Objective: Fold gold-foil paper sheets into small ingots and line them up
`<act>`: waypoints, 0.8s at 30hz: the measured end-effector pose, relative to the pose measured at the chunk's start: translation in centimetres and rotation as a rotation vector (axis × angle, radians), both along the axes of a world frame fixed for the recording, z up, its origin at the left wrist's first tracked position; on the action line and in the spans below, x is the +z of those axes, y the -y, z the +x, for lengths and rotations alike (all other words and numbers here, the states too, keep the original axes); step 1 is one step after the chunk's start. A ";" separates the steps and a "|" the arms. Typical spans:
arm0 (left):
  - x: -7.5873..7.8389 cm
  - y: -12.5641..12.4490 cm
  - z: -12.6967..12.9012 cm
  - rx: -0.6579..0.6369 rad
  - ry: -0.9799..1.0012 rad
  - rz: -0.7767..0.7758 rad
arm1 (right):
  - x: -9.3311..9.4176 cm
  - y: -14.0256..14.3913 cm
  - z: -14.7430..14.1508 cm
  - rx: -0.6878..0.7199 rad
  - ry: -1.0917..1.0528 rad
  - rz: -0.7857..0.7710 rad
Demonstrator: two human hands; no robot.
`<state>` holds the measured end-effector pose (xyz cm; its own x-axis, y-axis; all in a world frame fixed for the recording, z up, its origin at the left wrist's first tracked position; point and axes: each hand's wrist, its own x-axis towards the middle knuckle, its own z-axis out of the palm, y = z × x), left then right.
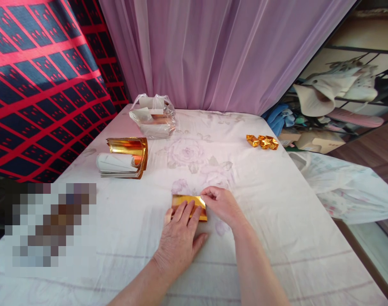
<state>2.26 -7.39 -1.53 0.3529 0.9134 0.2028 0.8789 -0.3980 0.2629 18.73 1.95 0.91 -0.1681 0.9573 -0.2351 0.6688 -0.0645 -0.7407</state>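
Head view: between the table's edges [296,221], flat left hand [178,233] steadies gold paper [186,198] so right hand [221,205] can, it seems, pinch its corner.

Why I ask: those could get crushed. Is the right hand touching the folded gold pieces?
Apart: the head view shows a stretch of tablecloth between the right hand and the folded gold pieces.

The left bare hand [180,231] lies flat on a shiny gold rectangular foil sheet [179,202]; the right bare hand [222,205] pinches its upper right corner, on a pale floral cloth [261,204] near folded gold foil pieces [262,142].
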 end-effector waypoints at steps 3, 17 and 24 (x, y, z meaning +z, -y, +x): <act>0.1 0.0 0.0 -0.003 0.002 0.002 | 0.0 0.0 -0.1 0.003 0.040 0.021; -0.1 -0.1 0.0 -0.007 -0.021 0.008 | 0.1 0.1 -0.4 -0.011 0.042 0.039; 0.1 -0.1 0.0 -0.021 -0.029 -0.008 | -0.1 0.1 -0.4 -0.022 0.017 -0.006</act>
<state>2.26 -7.25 -1.44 0.3773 0.9075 0.1847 0.8777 -0.4141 0.2411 18.29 1.82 0.77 -0.1433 0.9592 -0.2436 0.6797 -0.0835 -0.7288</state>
